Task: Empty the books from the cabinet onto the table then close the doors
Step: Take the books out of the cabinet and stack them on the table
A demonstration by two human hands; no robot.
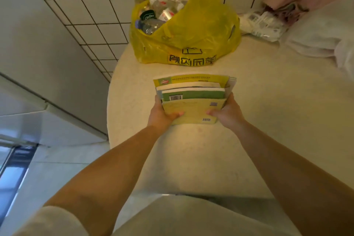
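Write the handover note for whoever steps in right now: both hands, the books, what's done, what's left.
Left hand: closed on the left side of the stack of books, thumb on the top cover.
Right hand: closed on the right side of the same stack.
Books: one fanned stack, at or just above the round table, near its left side, in front of the yellow bag of bottles. Whether the stack already rests on the table cannot be told.
Done: this stack is out of the cabinet and at the table.
Left: release the stack. The cabinet is not in view, so check it for more books, then close its doors.
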